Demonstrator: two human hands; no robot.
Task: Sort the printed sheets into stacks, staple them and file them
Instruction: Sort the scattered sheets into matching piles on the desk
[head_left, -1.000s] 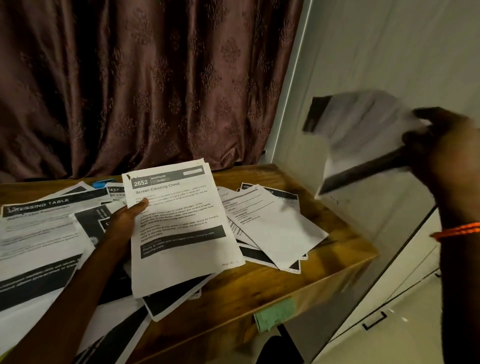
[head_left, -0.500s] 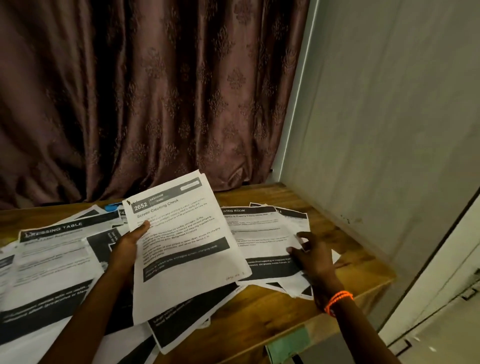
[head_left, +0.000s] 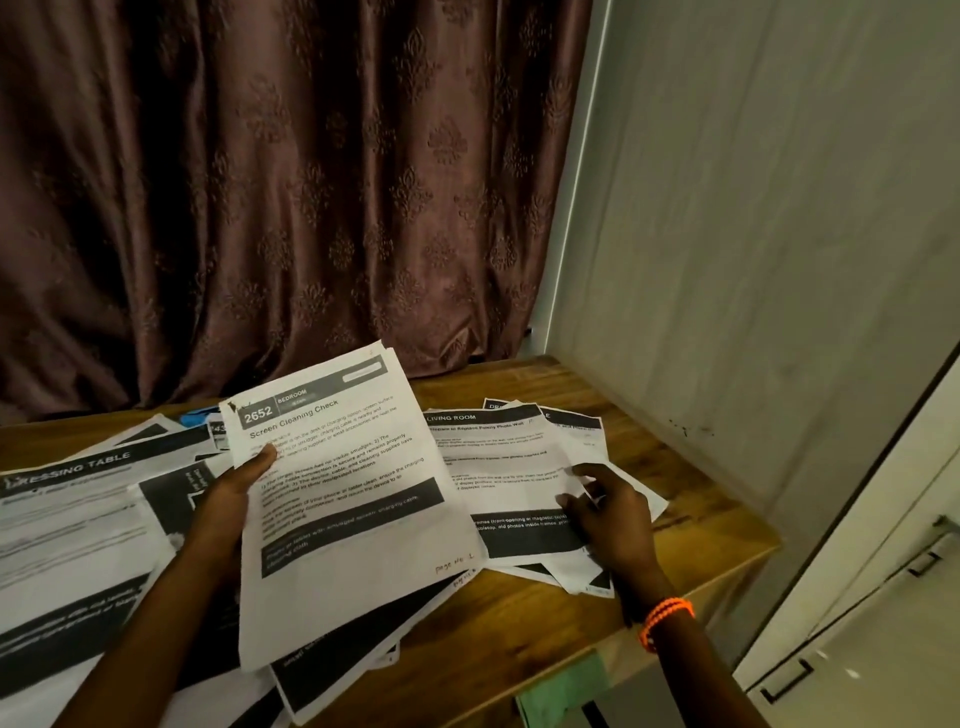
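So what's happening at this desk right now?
A person is sorting printed sheets on a wooden table. The left hand holds up a bundle topped by the "Screen Cleaning Check" sheet, thumb on its face. The right hand rests on the "Living Room" sheet, the top of a small pile near the table's right edge. More sheets, including a "Dressing Table" page, lie spread at left.

The left hand is raised above the table, forearm reaching in from the lower left — thumb pressed across the face of a sheet, fingers hidden behind it, gripping it tilted. The right hand reaches in from the lower right, palm down, fingers loosely bent, fingertips touching a paper — an orange band rings the wrist.
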